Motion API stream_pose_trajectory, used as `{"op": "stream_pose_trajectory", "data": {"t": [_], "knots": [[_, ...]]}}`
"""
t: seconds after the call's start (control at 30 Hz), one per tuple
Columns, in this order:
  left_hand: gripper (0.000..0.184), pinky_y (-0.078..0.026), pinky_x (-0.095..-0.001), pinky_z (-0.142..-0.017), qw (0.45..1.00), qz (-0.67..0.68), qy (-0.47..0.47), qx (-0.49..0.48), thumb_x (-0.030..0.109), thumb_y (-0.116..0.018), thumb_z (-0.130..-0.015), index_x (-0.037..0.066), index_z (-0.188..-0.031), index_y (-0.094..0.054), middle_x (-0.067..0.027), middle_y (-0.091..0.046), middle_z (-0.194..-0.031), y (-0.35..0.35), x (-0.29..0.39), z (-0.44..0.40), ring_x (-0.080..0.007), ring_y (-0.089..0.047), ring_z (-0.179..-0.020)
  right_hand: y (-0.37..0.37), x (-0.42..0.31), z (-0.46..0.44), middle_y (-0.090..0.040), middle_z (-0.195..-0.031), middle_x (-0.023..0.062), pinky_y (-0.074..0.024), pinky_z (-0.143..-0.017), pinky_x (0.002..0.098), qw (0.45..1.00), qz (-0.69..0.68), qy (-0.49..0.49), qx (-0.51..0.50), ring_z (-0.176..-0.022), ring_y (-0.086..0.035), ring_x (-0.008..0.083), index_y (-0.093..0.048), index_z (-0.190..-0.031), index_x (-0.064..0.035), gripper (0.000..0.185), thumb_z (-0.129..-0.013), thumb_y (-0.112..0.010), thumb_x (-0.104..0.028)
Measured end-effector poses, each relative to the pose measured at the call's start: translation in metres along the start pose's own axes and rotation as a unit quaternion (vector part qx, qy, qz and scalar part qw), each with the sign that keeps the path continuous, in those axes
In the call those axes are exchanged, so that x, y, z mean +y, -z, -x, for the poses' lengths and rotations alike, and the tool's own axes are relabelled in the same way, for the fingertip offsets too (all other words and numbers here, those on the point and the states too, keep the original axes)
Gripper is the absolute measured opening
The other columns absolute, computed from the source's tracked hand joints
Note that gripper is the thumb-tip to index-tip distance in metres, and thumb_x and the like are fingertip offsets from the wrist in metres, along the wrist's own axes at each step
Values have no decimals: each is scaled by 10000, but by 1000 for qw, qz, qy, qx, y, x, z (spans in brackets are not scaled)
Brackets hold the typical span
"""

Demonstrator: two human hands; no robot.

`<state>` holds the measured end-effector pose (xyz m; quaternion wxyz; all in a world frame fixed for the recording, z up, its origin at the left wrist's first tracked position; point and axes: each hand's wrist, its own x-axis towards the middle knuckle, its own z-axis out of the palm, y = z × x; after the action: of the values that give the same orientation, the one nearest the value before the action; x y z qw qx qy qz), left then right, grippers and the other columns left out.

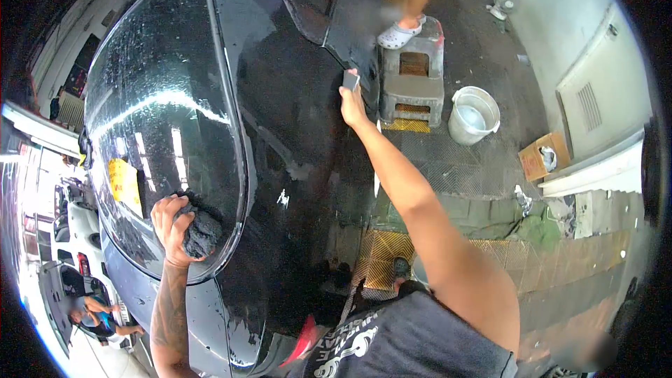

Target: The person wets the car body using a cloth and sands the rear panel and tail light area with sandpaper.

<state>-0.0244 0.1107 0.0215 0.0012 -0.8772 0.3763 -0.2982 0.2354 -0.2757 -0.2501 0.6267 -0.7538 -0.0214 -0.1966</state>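
Note:
The dark car body (280,98) fills the middle, its paint wet and patchy. Against the lower corner of the wet rear window (168,42), my left hand (170,227) is closed round a bunched dark grey cloth (202,232). My right hand (352,106) reaches out to the car's side, below the side window. Its fingers grip a small grey rectangular block (351,82), held at the panel edge; its underside is hidden. A yellow sticker (125,183) is on the rear window, left of my left hand.
Another person's foot in a white clog (401,33) stands on a grey step stool (413,87) beside the car. A white bucket (474,115) and a cardboard box (544,156) are on the floor. Farther left are a white car (85,224) and a seated person (98,315).

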Motion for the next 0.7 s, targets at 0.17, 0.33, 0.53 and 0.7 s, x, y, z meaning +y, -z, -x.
{"op": "stream_pose_trajectory", "data": {"t": [0.17,0.33,0.53,0.7], "knots": [[668,-423,-561,-948,1000,7,-9,7,679,-683,-738,87,-1026,-574,-172,-630,-1164,-1,-2,1,-405,-607,-1070,-19,-41,115,-167,-1657,261,-114,-1260,429,999,43,19,23,-1552,-119,387,-187,-1571,62,774,-877,-463,-143],[666,-425,-573,-947,1000,15,-9,-11,675,-684,-752,88,-1039,-555,-183,-625,-1168,-1,-5,5,-418,-597,-1074,-11,-7,18,-209,-1630,292,-153,-1249,424,989,-75,-66,110,-1534,-177,391,-225,-1545,90,747,-943,-445,-294],[655,-427,-566,-935,1000,-16,-21,7,676,-637,-783,85,-1044,-534,-198,-630,-1125,-7,-3,3,-412,-615,-1041,-8,-54,90,-97,-1666,277,-75,-1260,430,998,38,-44,-16,-1563,-72,368,-114,-1587,65,776,-935,-434,-207],[676,-422,-573,-935,1000,-4,-17,4,711,-613,-790,93,-1051,-530,-195,-627,-1116,-3,-4,6,-412,-618,-1028,-11,-7,-16,-113,-1658,287,-114,-1258,484,994,43,-89,49,-1545,-106,425,-171,-1574,69,746,-938,-426,-225]]}}
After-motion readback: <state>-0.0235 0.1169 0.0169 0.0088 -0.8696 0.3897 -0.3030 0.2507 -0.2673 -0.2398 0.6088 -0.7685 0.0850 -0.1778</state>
